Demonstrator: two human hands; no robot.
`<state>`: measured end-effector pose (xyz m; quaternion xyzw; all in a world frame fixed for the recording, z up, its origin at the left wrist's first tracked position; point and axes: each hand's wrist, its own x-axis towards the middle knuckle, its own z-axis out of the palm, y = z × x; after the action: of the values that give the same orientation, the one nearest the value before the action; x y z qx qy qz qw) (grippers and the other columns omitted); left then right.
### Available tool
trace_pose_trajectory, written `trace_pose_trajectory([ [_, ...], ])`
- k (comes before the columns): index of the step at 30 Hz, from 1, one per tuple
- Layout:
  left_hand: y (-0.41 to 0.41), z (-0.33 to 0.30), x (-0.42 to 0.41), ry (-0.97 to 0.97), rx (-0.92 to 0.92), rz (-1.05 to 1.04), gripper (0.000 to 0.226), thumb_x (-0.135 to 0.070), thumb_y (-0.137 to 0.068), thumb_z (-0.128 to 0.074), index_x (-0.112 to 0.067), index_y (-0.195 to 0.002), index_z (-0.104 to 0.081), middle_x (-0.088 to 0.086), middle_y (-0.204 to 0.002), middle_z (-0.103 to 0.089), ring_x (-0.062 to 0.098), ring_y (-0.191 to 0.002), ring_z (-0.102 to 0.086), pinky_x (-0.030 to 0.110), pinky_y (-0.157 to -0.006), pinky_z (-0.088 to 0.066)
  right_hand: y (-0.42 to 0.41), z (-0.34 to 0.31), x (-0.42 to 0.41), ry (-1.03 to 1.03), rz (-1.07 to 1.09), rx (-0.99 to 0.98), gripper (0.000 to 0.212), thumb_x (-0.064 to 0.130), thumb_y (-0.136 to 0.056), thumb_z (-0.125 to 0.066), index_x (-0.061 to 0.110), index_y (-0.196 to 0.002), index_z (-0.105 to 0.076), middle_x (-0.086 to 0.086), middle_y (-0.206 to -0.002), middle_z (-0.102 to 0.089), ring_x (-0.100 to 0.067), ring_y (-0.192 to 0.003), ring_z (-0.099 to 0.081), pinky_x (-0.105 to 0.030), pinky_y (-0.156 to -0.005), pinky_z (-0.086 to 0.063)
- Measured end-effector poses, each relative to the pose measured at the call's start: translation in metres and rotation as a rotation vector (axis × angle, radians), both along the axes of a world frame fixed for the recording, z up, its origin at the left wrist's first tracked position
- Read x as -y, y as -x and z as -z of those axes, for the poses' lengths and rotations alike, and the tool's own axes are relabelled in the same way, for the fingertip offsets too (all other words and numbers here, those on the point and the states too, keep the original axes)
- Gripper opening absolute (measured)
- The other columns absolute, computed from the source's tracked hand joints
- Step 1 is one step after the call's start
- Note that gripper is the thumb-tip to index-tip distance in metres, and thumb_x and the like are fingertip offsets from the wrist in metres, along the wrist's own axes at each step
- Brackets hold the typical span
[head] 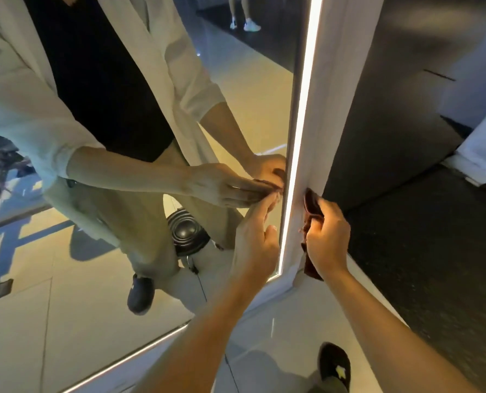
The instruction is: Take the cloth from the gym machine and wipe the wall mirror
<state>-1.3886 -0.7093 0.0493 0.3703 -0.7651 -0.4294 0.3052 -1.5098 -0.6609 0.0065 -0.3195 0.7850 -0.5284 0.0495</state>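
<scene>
The wall mirror (100, 279) fills the left of the head view, edged by a lit strip (298, 137) and a white frame (332, 95). My right hand (328, 236) grips a dark brown cloth (311, 204) against the white frame, just right of the lit strip. The cloth's lower end hangs below the hand. My left hand (257, 239) is raised at the glass near the mirror's right edge, its fingertips touching the surface and holding nothing. Both hands and the cloth show reflected in the glass.
A dark wall (406, 123) runs right of the frame, meeting pale floor tiles (278, 336). My dark shoe (335, 367) stands at the bottom. The mirror reflects a person in a white shirt, a round black stool and distant legs in white shoes.
</scene>
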Motion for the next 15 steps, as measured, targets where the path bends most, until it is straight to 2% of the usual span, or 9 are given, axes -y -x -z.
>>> trace_pose_trajectory([
  [2,-0.001,0.008,0.001,-0.033,0.012,0.003,0.051,0.010,-0.097,-0.043,-0.009,-0.145,-0.046,0.005,-0.147,-0.051,0.014,-0.138,-0.045,0.014,-0.109,-0.030,0.001,-0.020,0.008,0.121,0.061,-0.090,0.031,-0.002,-0.101,-0.048,0.000,-0.129,-0.060,-0.004,-0.120,-0.061,-0.008,-0.109,-0.057,0.004,-0.081,-0.038],
  [4,0.000,0.014,0.000,-0.053,0.007,-0.024,0.051,0.010,-0.098,-0.043,-0.009,-0.145,-0.046,0.005,-0.147,-0.051,0.013,-0.138,-0.045,0.011,-0.108,-0.029,-0.005,-0.026,0.017,0.164,0.047,-0.159,0.029,-0.002,-0.101,-0.049,-0.001,-0.129,-0.058,-0.002,-0.119,-0.059,-0.004,-0.107,-0.056,0.003,-0.085,-0.039],
  [6,-0.006,0.019,-0.003,-0.090,-0.014,-0.024,0.053,0.011,-0.097,-0.043,-0.011,-0.145,-0.047,0.004,-0.147,-0.051,0.011,-0.137,-0.045,0.014,-0.111,-0.032,-0.011,-0.009,0.012,0.048,-0.004,-0.091,0.030,-0.001,-0.101,-0.049,0.000,-0.130,-0.056,-0.010,-0.120,-0.062,-0.012,-0.109,-0.060,-0.001,-0.085,-0.041],
  [7,-0.012,0.021,-0.005,-0.105,-0.022,-0.012,0.054,0.010,-0.097,-0.044,-0.013,-0.145,-0.046,0.003,-0.147,-0.051,0.008,-0.136,-0.045,0.014,-0.111,-0.033,-0.013,0.004,0.005,-0.085,-0.037,-0.023,0.032,0.001,-0.102,-0.049,0.002,-0.133,-0.055,-0.012,-0.123,-0.062,-0.018,-0.114,-0.061,-0.006,-0.087,-0.041],
  [9,-0.029,0.028,-0.004,-0.111,-0.024,0.020,0.056,0.009,-0.097,-0.046,-0.016,-0.147,-0.044,0.001,-0.146,-0.051,0.005,-0.134,-0.044,0.008,-0.105,-0.033,-0.016,0.025,-0.015,-0.297,-0.094,0.066,0.036,0.002,-0.101,-0.050,0.005,-0.137,-0.055,-0.013,-0.128,-0.062,-0.026,-0.125,-0.058,-0.017,-0.092,-0.039],
  [10,-0.040,0.032,-0.004,-0.118,-0.022,0.034,0.057,0.008,-0.097,-0.047,-0.016,-0.148,-0.042,0.001,-0.146,-0.050,0.006,-0.134,-0.045,0.009,-0.103,-0.034,-0.018,0.027,-0.024,-0.319,-0.078,0.063,0.038,-0.001,-0.100,-0.051,0.005,-0.137,-0.055,-0.013,-0.130,-0.062,-0.027,-0.127,-0.057,-0.019,-0.093,-0.039],
  [13,-0.072,0.036,-0.006,-0.122,-0.012,0.066,0.059,0.008,-0.096,-0.051,-0.017,-0.149,-0.039,0.004,-0.146,-0.050,0.013,-0.131,-0.050,0.020,-0.104,-0.040,-0.034,-0.011,-0.031,-0.101,0.043,-0.084,0.041,-0.007,-0.097,-0.051,0.002,-0.137,-0.055,-0.015,-0.135,-0.060,-0.015,-0.125,-0.052,-0.002,-0.095,-0.033],
  [15,-0.087,0.033,-0.007,-0.089,-0.001,0.086,0.060,0.006,-0.096,-0.054,-0.018,-0.148,-0.039,0.007,-0.143,-0.052,0.015,-0.127,-0.054,0.025,-0.104,-0.044,-0.043,-0.047,-0.021,0.108,0.088,-0.290,0.037,0.003,-0.098,-0.051,-0.001,-0.134,-0.056,-0.019,-0.134,-0.058,-0.013,-0.122,-0.049,0.001,-0.098,-0.033],
])
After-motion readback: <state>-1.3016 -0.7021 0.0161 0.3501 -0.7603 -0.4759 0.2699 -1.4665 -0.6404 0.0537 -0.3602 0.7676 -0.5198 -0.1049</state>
